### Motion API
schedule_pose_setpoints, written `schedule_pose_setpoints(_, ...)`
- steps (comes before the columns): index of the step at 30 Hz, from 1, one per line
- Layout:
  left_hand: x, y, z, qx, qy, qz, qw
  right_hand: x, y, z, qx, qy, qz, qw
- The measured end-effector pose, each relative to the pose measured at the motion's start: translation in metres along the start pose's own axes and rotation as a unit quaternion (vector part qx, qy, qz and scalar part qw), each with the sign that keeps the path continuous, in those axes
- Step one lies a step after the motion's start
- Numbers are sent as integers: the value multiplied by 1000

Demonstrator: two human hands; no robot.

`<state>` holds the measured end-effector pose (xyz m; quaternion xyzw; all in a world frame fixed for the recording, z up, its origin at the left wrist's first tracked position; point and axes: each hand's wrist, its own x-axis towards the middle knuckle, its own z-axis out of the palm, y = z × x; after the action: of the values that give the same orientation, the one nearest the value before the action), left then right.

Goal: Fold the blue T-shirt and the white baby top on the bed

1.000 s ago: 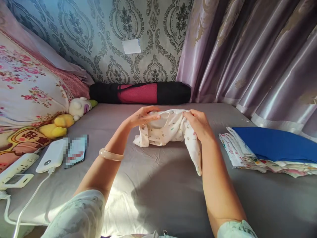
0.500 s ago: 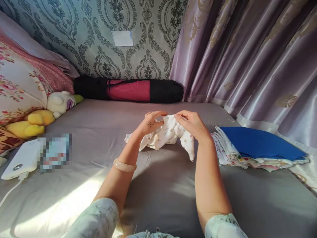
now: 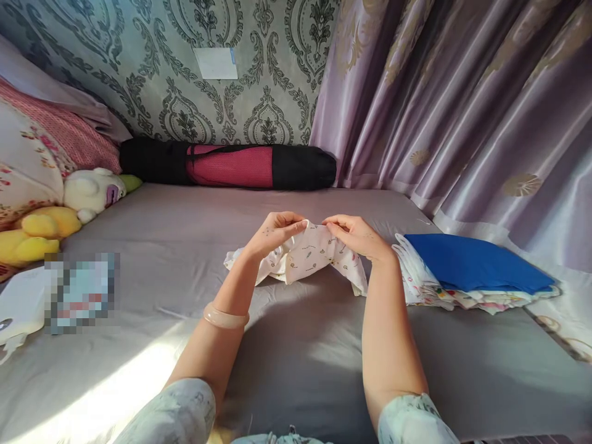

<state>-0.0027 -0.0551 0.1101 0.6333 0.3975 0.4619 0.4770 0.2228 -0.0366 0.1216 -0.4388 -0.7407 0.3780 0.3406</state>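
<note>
A small white printed garment [image 3: 308, 258] is bunched on the grey bed sheet [image 3: 296, 357] in front of me. My left hand [image 3: 271, 234], with a pale bangle on its wrist, pinches the garment's upper left edge. Close beside it, my right hand [image 3: 356, 235] pinches the upper right edge. Both hands hold the cloth slightly raised, and its lower ends rest on the sheet.
A stack of folded printed cloths topped by a blue one [image 3: 467, 271] lies to the right. A black and pink rolled bag [image 3: 229, 165] lies along the wall. Plush toys [image 3: 60, 213] and a white power bank [image 3: 21, 305] are at the left. Purple curtains [image 3: 462, 105] hang on the right.
My hands have come closer together and lower with the garment, which now rests more on the sheet. The view has shifted right, so things at the left have slid toward the edge.
</note>
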Motion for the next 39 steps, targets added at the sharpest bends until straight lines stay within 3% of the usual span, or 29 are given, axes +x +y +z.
schedule_pose_setpoints(7,-2,9,3,28,6,-7,1000,4,-13,14,32,-50,-30,998)
schedule_pose_setpoints(10,-5,13,-10,93,52,7,994,6,-8,13,25,0,-22,999)
schedule_pose_setpoints(14,-12,11,-35,201,76,-37,976,9,1,8,22,81,-18,996)
schedule_pose_setpoints(19,-16,5,-52,290,-7,-141,946,10,7,5,29,103,-3,994)
schedule_pose_setpoints(21,-16,7,-49,345,-32,-168,923,10,8,5,35,111,1,993)
schedule_pose_setpoints(26,-14,12,-26,420,-98,-164,887,10,8,5,36,114,0,993)
schedule_pose_setpoints(29,-11,3,-16,487,-72,-185,850,10,9,4,40,119,4,992)
schedule_pose_setpoints(31,-10,-7,-16,501,-61,-195,841,10,10,3,43,124,7,991)
schedule_pose_setpoints(34,-9,-18,-24,483,-60,-190,853,11,13,2,43,129,15,991)
schedule_pose_setpoints(39,-9,-20,-36,472,25,-145,869,12,15,1,38,134,22,990)
